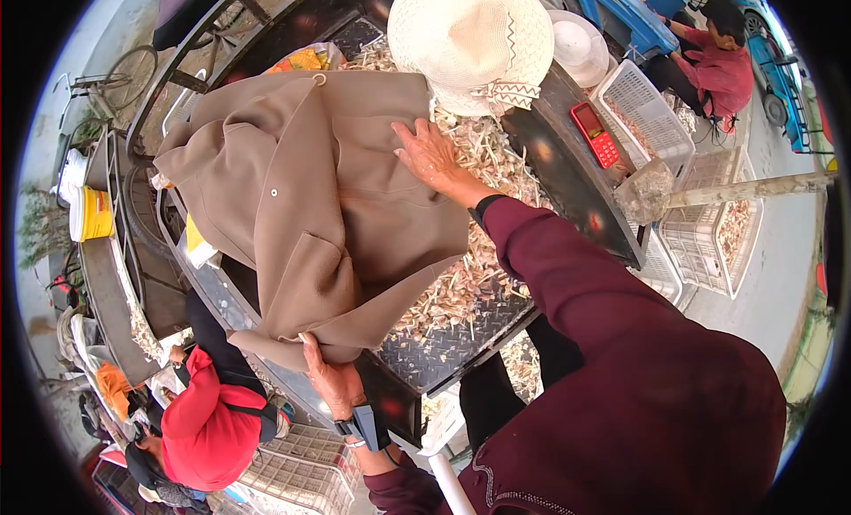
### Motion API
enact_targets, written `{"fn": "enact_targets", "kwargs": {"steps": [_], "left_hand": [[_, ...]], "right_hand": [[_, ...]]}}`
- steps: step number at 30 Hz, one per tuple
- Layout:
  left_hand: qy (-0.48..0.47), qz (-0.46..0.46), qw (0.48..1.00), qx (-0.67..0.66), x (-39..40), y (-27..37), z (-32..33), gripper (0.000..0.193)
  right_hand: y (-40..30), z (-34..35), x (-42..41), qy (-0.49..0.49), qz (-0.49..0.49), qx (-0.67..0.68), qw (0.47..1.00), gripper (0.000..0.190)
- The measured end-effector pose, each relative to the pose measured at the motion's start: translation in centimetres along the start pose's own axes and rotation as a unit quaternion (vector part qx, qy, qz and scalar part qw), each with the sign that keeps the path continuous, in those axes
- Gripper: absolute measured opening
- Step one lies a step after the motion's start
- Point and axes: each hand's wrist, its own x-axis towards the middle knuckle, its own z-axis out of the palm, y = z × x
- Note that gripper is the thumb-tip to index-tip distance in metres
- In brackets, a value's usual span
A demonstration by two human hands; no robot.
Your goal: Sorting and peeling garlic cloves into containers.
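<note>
A brown coat (392, 162) lies spread over the metal cart bed (439, 362), its folds and an open front facing up. At the coat's lower corner my left hand (336, 385) grips the cloth, thumb on top and the fingers partly hidden. My right hand (429, 157) rests on the coat's far right part with its fingers apart, not gripping. Garlic heads with dry stalks (488, 249) lie heaped beside and partly under the coat. Just beyond my right hand, a straw sun hat (459, 36) with a patterned band rests against the heap.
A red keypad phone (594, 135) lies on the cart's right edge. A rough block (643, 190) on a pole is near it. Plastic crates (708, 229) stand at right. A co-worker in red (213, 422) sits at lower left, another person (721, 69) at upper right.
</note>
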Motion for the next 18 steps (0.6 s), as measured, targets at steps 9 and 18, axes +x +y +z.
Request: {"fn": "enact_targets", "kwargs": {"steps": [9,18], "left_hand": [[0.013,-0.016,1.000,-0.005,0.9,-0.4,-1.7,0.060],[0.016,-0.020,1.000,-0.011,0.6,-0.7,-0.5,0.063]], "right_hand": [[-0.9,-1.6,1.5,0.043,-0.039,-0.027,0.998,0.037],[0.2,-0.1,2.1,0.003,-0.056,0.017,0.998,0.030]]}}
